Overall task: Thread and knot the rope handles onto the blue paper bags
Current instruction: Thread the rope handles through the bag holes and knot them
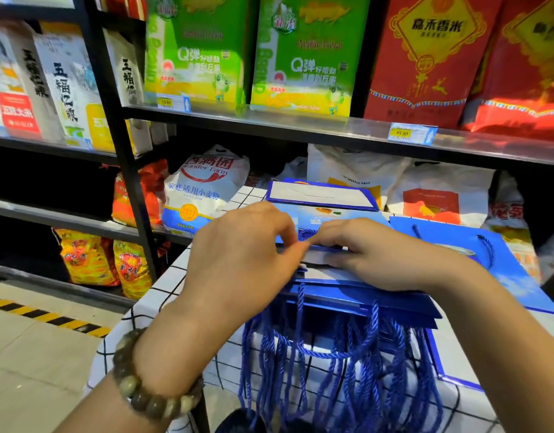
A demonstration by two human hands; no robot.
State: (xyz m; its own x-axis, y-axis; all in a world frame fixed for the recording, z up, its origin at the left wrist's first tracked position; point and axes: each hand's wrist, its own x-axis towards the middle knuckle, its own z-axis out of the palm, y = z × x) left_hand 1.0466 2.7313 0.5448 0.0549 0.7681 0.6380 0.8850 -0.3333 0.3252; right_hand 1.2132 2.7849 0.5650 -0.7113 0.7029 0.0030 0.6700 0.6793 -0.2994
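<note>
Blue paper bags (347, 297) on checked cloth (163, 295), rope handles (331, 354) dangling, sacks (203, 189) behind

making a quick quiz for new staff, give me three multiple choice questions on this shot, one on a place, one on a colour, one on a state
1. Where do the loose blue ropes hang?
A. on a shelf
B. over the table's near edge
C. on the floor

2. What colour are the two matching packs at the middle of the upper shelf?
A. green
B. black
C. purple

3. What are the hands doing?
A. hanging idle
B. lifting a flour sack
C. both pinching the top bag at its edge

Answers:
1 B: the ropes drape off the front of the checked table.
2 A: both packs are bright green.
3 C: the left hand and right hand meet fingertips on the top bag.
</note>
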